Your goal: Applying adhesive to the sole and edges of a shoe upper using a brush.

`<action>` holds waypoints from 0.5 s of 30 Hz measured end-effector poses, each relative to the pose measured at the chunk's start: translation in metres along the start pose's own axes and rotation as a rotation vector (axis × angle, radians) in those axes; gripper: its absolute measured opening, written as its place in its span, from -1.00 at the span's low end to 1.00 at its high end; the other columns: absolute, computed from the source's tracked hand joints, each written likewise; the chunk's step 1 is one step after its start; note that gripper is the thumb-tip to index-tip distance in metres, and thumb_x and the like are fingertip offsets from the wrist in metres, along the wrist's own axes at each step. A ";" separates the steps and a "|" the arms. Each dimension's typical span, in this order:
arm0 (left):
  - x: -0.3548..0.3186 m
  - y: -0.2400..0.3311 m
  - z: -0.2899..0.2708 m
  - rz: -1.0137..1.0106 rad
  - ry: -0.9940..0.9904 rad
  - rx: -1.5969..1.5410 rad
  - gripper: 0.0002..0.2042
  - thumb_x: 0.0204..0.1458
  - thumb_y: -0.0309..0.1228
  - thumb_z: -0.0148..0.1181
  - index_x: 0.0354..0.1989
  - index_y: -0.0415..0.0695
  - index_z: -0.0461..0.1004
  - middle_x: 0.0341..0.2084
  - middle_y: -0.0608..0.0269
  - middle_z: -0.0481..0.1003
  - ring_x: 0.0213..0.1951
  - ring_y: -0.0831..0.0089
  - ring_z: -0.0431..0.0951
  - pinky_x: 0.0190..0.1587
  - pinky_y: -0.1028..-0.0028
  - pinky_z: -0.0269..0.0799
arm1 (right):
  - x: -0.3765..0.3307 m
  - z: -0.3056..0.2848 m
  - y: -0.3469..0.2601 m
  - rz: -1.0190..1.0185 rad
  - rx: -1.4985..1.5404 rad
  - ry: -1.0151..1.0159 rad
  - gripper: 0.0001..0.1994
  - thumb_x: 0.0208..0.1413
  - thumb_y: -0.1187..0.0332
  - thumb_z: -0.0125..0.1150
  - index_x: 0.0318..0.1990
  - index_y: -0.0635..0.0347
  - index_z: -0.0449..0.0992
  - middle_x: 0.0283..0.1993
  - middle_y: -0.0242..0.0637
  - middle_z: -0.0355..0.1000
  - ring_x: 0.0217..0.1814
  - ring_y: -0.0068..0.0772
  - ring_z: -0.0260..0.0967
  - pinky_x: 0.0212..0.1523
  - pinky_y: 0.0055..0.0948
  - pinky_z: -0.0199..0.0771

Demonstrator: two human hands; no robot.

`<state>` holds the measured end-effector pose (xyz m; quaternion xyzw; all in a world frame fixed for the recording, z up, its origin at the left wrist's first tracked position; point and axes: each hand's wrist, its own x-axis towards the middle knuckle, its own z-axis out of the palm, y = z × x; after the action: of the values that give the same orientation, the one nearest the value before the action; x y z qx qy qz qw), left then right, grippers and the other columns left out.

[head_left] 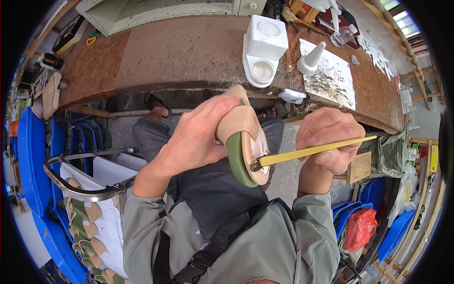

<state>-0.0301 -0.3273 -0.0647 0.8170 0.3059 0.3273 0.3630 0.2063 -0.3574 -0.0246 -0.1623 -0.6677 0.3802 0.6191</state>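
Shoe (242, 144), tan and green with a pale underside.

Pretty bright overall, window (406, 24) top right kinda blown out, mostly sharp; fisheye bends the bench (179, 52), corners go black.

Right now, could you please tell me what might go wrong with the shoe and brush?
The brush in the right hand has its dark bristles at the pale sole of the shoe, close to its green side, which a slip might smear. Only the left hand appears to steady the shoe, so it could twist under pressure. The white container stands near the edge of the bench, so a bump might tip it.
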 end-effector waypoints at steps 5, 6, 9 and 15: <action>-0.002 -0.004 -0.010 0.221 0.238 0.402 -0.36 -0.49 -0.55 0.36 -0.04 -0.23 0.34 -0.08 0.08 0.41 -0.02 0.00 0.42 -0.09 0.27 0.46 | -0.001 0.002 -0.006 0.035 -0.047 0.010 -0.80 -0.30 0.42 0.40 -0.53 0.40 0.55 -0.61 -0.10 0.46 -0.64 -0.31 0.40 -0.60 -0.46 0.42; -0.003 -0.004 -0.011 0.235 0.280 0.470 -0.35 -0.50 -0.55 0.35 -0.05 -0.23 0.34 -0.08 0.09 0.41 -0.02 -0.01 0.42 -0.10 0.28 0.47 | -0.001 0.003 -0.006 0.038 -0.046 0.007 -0.80 -0.30 0.42 0.40 -0.53 0.40 0.55 -0.61 -0.10 0.46 -0.64 -0.31 0.40 -0.60 -0.46 0.42; -0.003 -0.001 -0.012 0.251 0.352 0.576 -0.39 -0.51 -0.56 0.34 -0.08 -0.21 0.37 -0.09 0.09 0.42 -0.04 -0.05 0.44 -0.12 0.28 0.48 | -0.001 0.006 -0.005 0.064 -0.055 0.039 -0.80 -0.30 0.42 0.40 -0.53 0.40 0.55 -0.61 -0.11 0.46 -0.64 -0.31 0.40 -0.60 -0.47 0.42; -0.003 -0.004 -0.014 0.324 0.458 0.683 -0.48 -0.44 -0.56 0.33 -0.14 -0.21 0.41 -0.11 0.10 0.45 -0.05 -0.09 0.45 -0.14 0.28 0.49 | 0.003 0.007 -0.007 0.084 -0.158 0.037 -0.81 -0.32 0.44 0.39 -0.54 0.40 0.54 -0.60 -0.10 0.46 -0.63 -0.31 0.40 -0.58 -0.45 0.43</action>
<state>-0.0436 -0.3214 -0.0614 0.8339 0.3371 0.4329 -0.0608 0.2010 -0.3620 -0.0177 -0.2454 -0.6766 0.3490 0.6001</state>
